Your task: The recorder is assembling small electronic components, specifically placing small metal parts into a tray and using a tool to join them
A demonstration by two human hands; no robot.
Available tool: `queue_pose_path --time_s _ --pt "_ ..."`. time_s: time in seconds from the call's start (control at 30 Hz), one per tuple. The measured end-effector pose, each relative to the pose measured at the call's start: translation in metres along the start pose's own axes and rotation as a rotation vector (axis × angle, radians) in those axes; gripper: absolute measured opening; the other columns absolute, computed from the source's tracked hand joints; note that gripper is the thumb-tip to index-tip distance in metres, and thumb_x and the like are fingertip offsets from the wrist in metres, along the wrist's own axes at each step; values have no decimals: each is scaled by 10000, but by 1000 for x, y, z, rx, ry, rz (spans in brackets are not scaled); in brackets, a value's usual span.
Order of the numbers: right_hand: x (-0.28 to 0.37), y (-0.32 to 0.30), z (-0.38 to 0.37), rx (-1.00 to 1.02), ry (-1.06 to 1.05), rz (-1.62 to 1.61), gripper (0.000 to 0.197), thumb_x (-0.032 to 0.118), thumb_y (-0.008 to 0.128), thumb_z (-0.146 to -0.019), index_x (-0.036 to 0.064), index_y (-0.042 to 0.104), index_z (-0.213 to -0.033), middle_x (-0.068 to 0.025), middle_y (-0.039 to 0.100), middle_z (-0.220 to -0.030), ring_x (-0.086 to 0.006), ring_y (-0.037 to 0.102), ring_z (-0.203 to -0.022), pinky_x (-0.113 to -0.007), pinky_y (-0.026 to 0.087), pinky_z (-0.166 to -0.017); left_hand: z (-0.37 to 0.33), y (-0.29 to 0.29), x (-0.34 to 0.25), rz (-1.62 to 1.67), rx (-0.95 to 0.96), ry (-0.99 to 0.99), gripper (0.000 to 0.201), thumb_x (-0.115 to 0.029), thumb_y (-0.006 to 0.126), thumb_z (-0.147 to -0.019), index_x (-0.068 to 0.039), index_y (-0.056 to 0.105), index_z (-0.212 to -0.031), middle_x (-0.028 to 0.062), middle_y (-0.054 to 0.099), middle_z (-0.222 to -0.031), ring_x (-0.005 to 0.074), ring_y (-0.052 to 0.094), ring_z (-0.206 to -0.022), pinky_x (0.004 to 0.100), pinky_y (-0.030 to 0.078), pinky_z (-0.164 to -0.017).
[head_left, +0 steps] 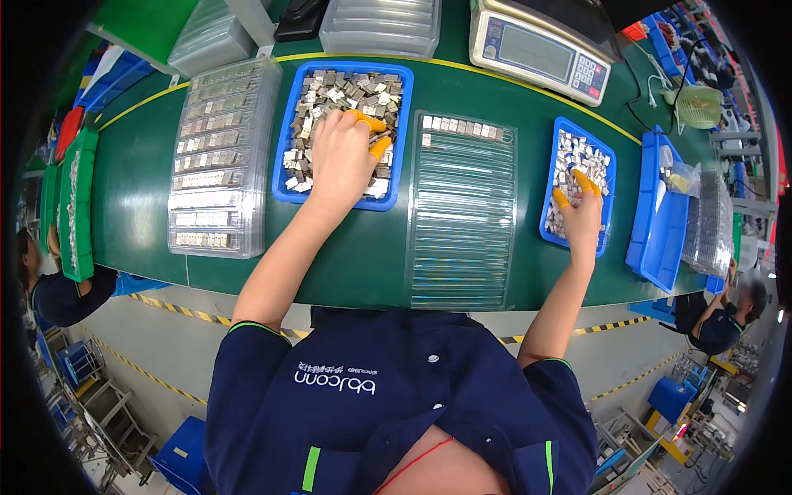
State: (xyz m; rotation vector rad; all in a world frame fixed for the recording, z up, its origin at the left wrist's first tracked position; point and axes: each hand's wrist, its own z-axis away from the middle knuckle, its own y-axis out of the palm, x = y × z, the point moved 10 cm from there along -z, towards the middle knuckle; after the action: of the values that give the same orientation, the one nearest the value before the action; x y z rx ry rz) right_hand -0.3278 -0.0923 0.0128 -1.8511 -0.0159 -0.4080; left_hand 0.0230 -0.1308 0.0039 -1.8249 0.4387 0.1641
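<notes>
Reaching: both hands are down in blue bins of small metal parts on the green surface (247, 272).
Left hand (340, 157): palm down in the large bin (285, 132), fingers curled into the heap; orange finger cots (375, 136) on the tips. Whether it has pinched a part I cannot tell.
Right hand (582, 216): in the small bin (554, 157), two cot-covered fingertips (584, 183) close together over the parts; a grip is not visible.
Parts (346, 87): loose, silvery, squarish pieces piled in both bins.
Handling: likely light, stiff and smooth, with sharp edges; best pinched by the flat sides, one at a time, the cots adding friction.
Centre tray (462, 214): clear and ribbed, between the bins; one row of parts along its far edge.
Left tray (216, 157): clear, most rows filled.
Scale (540, 48): at the far edge, nothing on it that I can see.
</notes>
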Motion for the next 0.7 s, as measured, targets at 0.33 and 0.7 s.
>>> queue_pose_path --time_s 0.33,0.7 --pt "-33 8 1 -14 110 -166 181 52 704 -691 -11 671 -858 -174 657 -752 -277 642 -646 -325 490 -581 0 6 32 588 123 -376 194 -94 675 -759 6 655 -924 131 655 -854 199 630 -770 291 492 -687" --pt "-35 -15 4 -93 193 -222 184 22 650 -760 -5 665 -941 -133 663 -819 -204 655 -747 -285 516 -641 31 11 14 1275 207 -493 296 11 575 -833 41 571 -1127 111 628 -1039 140 598 -941 228 460 -844"
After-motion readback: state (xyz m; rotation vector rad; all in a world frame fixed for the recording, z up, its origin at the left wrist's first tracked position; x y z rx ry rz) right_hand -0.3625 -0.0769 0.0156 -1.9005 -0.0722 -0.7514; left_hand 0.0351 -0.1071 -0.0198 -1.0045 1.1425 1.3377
